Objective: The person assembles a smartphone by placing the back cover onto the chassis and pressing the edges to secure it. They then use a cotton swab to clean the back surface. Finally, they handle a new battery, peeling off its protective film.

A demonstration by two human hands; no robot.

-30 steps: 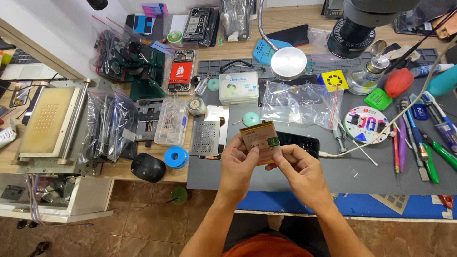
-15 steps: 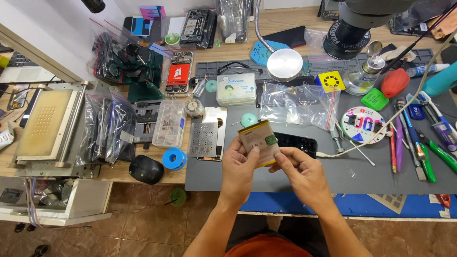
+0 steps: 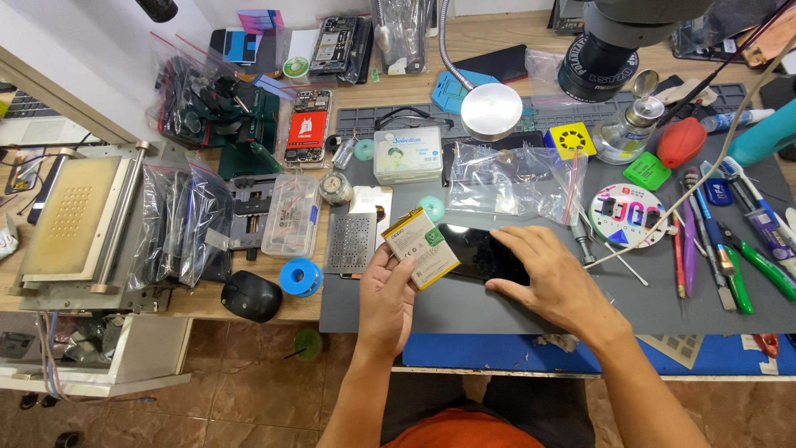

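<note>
- The phone battery (image 3: pixel 421 248), a flat pale rectangle with a yellow edge and a green mark, is tilted on its corner above the near-left part of the grey mat (image 3: pixel 464 307), pinched in the left hand (image 3: pixel 388 294) between thumb and fingers.
- The right hand (image 3: pixel 551 278) lies palm down just right of the battery, fingers spread over a black phone (image 3: pixel 477 253) that rests flat on the mat; it presses or grips the phone's edges rather than closing into a fist.
- Battery and phone sit close together; whether they touch cannot be told.
- Behind them on the mat: a clear plastic bag (image 3: pixel 514 178), a small white box (image 3: pixel 407 154), a perforated metal stencil (image 3: pixel 350 242) and a round dish of parts (image 3: pixel 628 215).
- To the right, a row of coloured hand tools (image 3: pixel 713 257); to the left, a blue solder spool (image 3: pixel 300 276) and a black mouse (image 3: pixel 251 295) on the wooden table (image 3: pixel 497 37).
- Far left stands a flat metal machine (image 3: pixel 75 220) beside bagged parts.
- The floor below is brown tile (image 3: pixel 240 390).
- Much of the phone is covered by the right hand, and the microscope (image 3: pixel 618 41) is cut off at the top edge.
</note>
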